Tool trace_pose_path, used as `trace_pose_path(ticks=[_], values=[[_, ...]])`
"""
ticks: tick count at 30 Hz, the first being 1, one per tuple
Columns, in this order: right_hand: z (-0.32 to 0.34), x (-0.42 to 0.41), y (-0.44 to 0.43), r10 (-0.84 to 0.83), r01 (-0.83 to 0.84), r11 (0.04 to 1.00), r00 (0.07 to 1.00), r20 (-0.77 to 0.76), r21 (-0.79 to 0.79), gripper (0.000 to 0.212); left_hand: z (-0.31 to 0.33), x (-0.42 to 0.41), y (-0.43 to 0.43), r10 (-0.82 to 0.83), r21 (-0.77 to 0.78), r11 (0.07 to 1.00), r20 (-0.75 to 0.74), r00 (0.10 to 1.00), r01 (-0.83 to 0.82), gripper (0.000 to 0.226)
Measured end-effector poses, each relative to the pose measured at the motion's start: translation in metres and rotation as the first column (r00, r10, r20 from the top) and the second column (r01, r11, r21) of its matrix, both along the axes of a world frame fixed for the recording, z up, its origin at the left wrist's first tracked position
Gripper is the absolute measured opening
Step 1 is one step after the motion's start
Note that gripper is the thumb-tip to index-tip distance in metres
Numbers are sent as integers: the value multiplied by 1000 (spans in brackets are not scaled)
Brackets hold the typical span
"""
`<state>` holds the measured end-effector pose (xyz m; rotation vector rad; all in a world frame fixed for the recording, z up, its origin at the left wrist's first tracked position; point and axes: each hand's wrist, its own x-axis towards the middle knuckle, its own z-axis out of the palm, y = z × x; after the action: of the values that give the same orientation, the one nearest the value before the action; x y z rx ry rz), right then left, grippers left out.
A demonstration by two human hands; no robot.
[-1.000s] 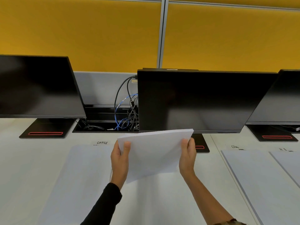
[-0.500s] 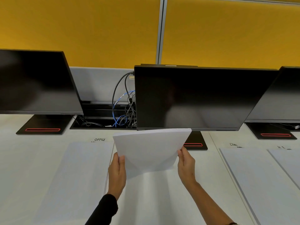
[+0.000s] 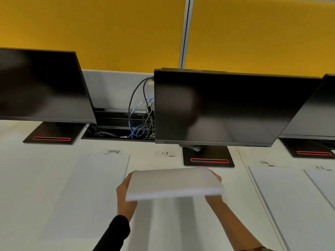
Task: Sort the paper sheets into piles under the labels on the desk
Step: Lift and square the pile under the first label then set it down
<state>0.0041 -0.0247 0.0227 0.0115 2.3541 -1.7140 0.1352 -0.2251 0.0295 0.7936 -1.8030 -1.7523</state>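
Note:
I hold a white stack of paper sheets (image 3: 174, 183) almost flat above the desk, below the I.T label (image 3: 165, 154). My left hand (image 3: 125, 198) grips its left edge and my right hand (image 3: 214, 180) grips its right edge, mostly hidden under the sheets. A pile of sheets (image 3: 94, 192) lies under the OFFICE label (image 3: 113, 151). Another pile (image 3: 290, 205) lies under the Clinic label (image 3: 265, 162), and a third pile (image 3: 324, 183) under the H.R label (image 3: 321, 167). More paper (image 3: 172, 223) lies on the desk beneath the held stack.
Three dark monitors stand along the back of the white desk (image 3: 23, 178): left (image 3: 41, 86), middle (image 3: 226, 107), right (image 3: 317, 113). The middle monitor's base (image 3: 208, 158) sits just behind the held stack. An open cable tray with blue and black cables (image 3: 139, 124) lies between monitors.
The stack was held tilted up facing me; both hands have lowered it and laid it nearly flat above the desk, uncovering the I.T label.

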Motion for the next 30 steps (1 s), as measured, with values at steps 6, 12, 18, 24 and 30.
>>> trace_pose_path(ticks=[6,12,18,24,30], values=[[19,-8,-9,20,-20,999,1000,-10,-41,15,-4,-8,-18,9,10,1000,55,998,-10,42],[21,-18,-14,126,-140,963,989,75,229,19,-5,-8,-35,-29,-201,977,227,974,76,40],[2,-15,-17,166,-258,908,944,284,331,15,-43,-16,-58,-28,-349,902,539,842,254,36],[-31,0,-18,96,-300,864,886,453,404,25,-66,-10,-54,-120,-147,939,710,693,312,47],[-40,1,-25,55,-285,866,871,488,411,22,-73,-10,-62,-180,-13,954,771,611,298,44]])
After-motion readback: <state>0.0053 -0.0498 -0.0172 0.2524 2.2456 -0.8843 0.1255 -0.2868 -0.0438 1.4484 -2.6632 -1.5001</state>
